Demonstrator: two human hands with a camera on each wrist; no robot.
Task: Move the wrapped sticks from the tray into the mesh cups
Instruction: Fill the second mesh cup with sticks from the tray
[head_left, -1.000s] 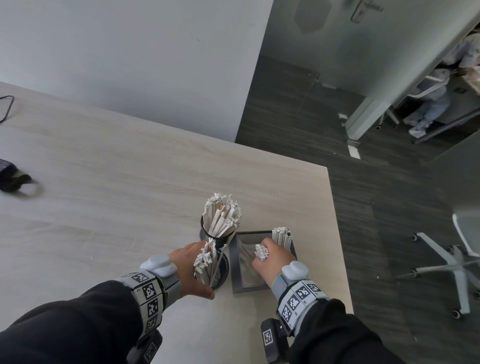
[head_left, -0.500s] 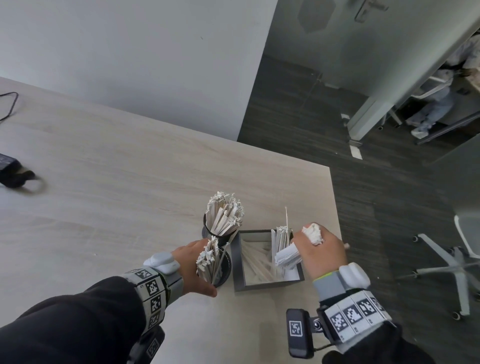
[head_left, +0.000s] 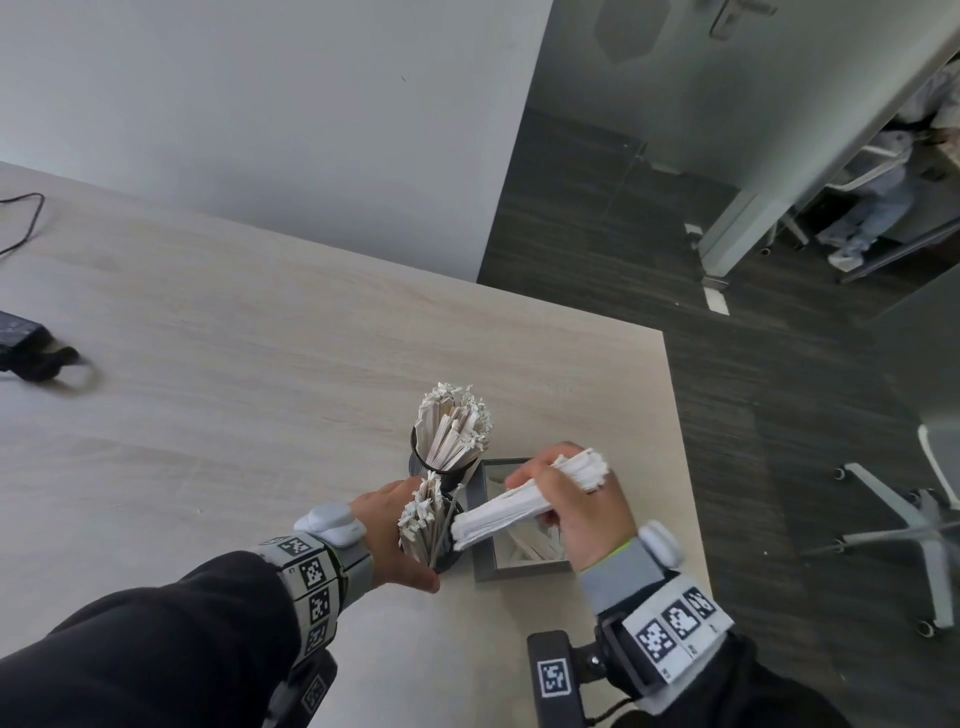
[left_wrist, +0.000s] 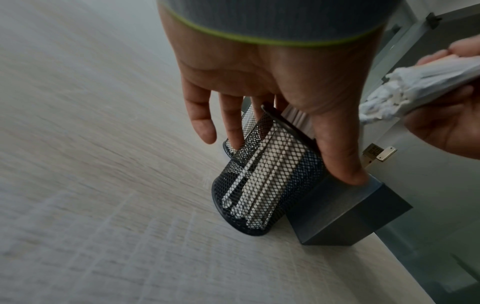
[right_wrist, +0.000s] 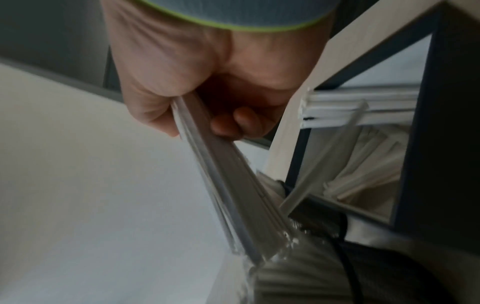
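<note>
Head view: right hand (head_left: 582, 509) clenched round bundle of wrapped sticks (head_left: 519, 506), above dark tray (head_left: 485, 566). Left hand (head_left: 389, 535) clasping tilted near mesh cup (left_wrist: 262, 181); far mesh cup (head_left: 436, 462) full.

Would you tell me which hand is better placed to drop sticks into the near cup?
The right hand: it already grips a bundle angled toward the near cup. The left hand is busy tilting that cup.

No words or numbers can be read; the wrist bands (head_left: 314, 574) carry only square black-and-white coded markers, possibly machine-readable.
</note>
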